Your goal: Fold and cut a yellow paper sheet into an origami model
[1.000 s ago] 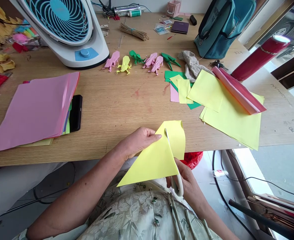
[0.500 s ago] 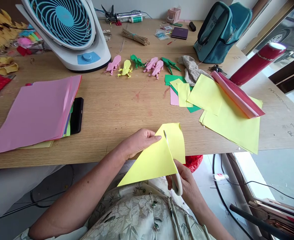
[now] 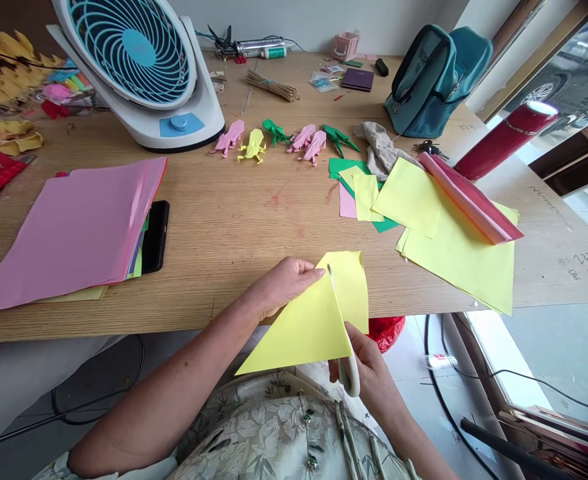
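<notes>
My left hand [image 3: 290, 283] pinches the upper left edge of a folded yellow sheet of paper [image 3: 301, 327], thumb on top. The sheet is held over the table's front edge, its long point toward my lap. In my right hand [image 3: 367, 360] are white-handled scissors [image 3: 349, 377]; my fingers are closed around the handles. The blades lie along the folded edge, mostly hidden by the paper, with one dark tip showing near my left thumb. To the right of the blades hangs a yellow paper flap [image 3: 353, 293], its top corner curled.
Folded paper frogs [image 3: 253, 145] sit in a row across the table. Yellow sheets [image 3: 464, 260] and a rolled red sheet [image 3: 474, 200] lie right, by a red flask [image 3: 507, 140]. Left are a pink paper stack [image 3: 79, 227], a phone [image 3: 156, 237] and a fan [image 3: 139, 53].
The whole view has shifted slightly, so the table's things appear a little lower. Both hands keep their hold on the paper and scissors, with hardly any movement between them.
</notes>
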The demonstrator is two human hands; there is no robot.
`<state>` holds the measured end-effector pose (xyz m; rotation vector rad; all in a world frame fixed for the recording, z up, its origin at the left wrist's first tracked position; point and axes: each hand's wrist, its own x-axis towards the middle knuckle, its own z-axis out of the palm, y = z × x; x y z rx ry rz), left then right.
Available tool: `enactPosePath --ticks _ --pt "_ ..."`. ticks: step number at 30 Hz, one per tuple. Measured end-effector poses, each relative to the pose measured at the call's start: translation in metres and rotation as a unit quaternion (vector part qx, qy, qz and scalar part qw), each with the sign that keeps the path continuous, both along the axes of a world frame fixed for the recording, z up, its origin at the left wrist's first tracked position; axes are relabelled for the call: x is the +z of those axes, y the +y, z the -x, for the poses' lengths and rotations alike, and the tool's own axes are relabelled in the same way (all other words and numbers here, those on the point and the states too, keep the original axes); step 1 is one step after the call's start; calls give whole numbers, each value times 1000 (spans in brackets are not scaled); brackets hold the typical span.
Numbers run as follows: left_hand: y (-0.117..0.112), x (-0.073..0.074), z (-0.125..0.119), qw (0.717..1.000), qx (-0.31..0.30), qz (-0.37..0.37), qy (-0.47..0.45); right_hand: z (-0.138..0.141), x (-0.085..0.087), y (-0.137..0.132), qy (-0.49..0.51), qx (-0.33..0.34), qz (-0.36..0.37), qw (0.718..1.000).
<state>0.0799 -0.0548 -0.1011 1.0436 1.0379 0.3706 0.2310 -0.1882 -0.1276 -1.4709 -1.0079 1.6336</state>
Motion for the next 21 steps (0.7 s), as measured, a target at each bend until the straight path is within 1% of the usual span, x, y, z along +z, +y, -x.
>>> enactPosePath --ticks 5,8,15,21 --pt "-1 2 1 999 -26 -28 -5 0 6 3 -8 -8 1 1000" --pt "-1 6 1 999 -30 -38 -7 0 7 4 -10 -9 -4 1000" --pt "0 12 4 999 -27 -28 5 -1 5 6 11 7 -10 1000" --pt "1 11 4 998 -50 -21 10 -1 5 7 35 -2 -9 999"
